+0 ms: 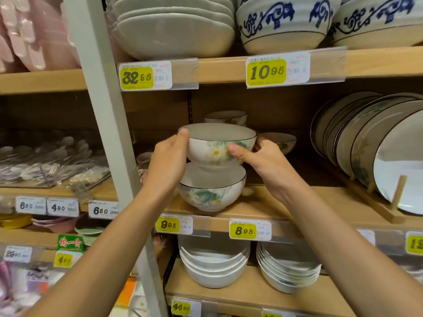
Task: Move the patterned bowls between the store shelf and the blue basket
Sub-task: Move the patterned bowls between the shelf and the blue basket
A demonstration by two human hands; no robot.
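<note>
A white bowl with a lotus flower pattern and a dark rim [212, 147] is held between both my hands, just above a second matching bowl [211, 191] that stands on the wooden shelf [263, 209]. My left hand [169, 161] grips its left side with the thumb on the rim. My right hand [261, 161] holds its right side, thumb across the flower pattern. More matching bowls [278, 140] stand farther back on the shelf. The blue basket is out of view.
Patterned plates [375, 145] stand on edge in a wooden rack at the right. The shelf above carries white bowls [174, 30] and blue-patterned bowls [281, 21]. Stacked white bowls [212, 264] fill the shelf below. A grey upright post [107, 124] runs down the left.
</note>
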